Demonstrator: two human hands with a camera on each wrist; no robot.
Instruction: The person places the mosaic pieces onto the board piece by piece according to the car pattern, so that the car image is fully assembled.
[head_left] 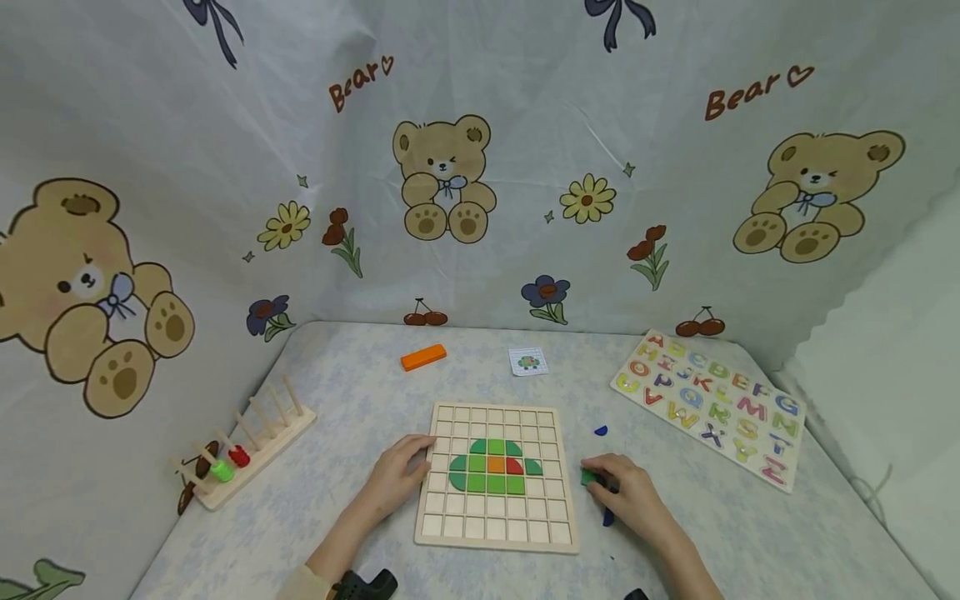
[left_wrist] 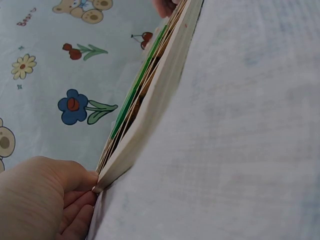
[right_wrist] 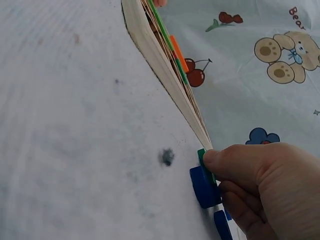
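A wooden grid board (head_left: 495, 531) lies flat on the table, with green, orange and red pieces set in its middle squares, some square and some with a rounded side. My left hand (head_left: 399, 477) holds the board's left edge between thumb and fingers. To the right of the board, my right hand (head_left: 628, 493) pinches a small green piece (right_wrist: 202, 156), whose full shape is hidden by the fingers. Dark blue pieces (right_wrist: 203, 187) lie right under and beside those fingers. One blue piece (head_left: 608, 517) shows below the hand, and a blue half-round piece (head_left: 601, 431) lies above it.
A small card (head_left: 528, 362) with a coloured grid picture lies behind the board, left of it an orange block (head_left: 423, 357). At the left stands a wooden peg rack (head_left: 258, 454) with green and red beads. An alphabet board (head_left: 708, 408) lies at the right.
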